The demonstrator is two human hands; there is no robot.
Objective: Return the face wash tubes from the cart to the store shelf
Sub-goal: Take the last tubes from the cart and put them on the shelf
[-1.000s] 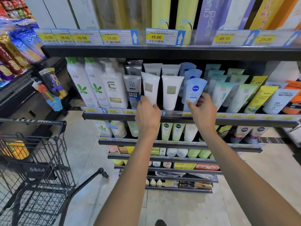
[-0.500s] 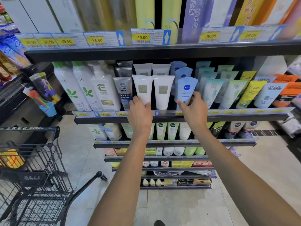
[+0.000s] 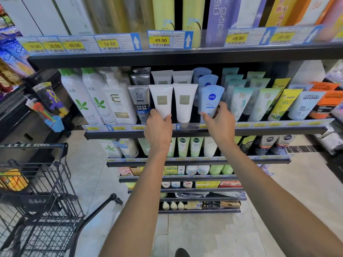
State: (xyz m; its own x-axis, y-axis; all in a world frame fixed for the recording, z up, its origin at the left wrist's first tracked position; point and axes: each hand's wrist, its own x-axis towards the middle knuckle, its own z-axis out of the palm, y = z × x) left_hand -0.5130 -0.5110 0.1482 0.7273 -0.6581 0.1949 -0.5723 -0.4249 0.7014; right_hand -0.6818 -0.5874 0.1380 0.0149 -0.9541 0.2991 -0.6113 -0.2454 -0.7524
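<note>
Both arms stretched to the shelf (image 3: 204,131). Left hand (image 3: 157,129) at the foot of a white tube (image 3: 161,101), thumb and fingers pinched around its lower end. Right hand (image 3: 220,124) clamped on the bottom of a blue Nivea tube (image 3: 210,101), thumb in front, fingers behind. Both tubes upright in the front row (cap down, behind the price rail), a second white tube (image 3: 184,102) standing between them, a grey MEN tube (image 3: 139,103) just left of the first. Cart (image 3: 37,191) parked low at left, well apart from the hands, something yellow and orange inside, too blurred to name.
</note>
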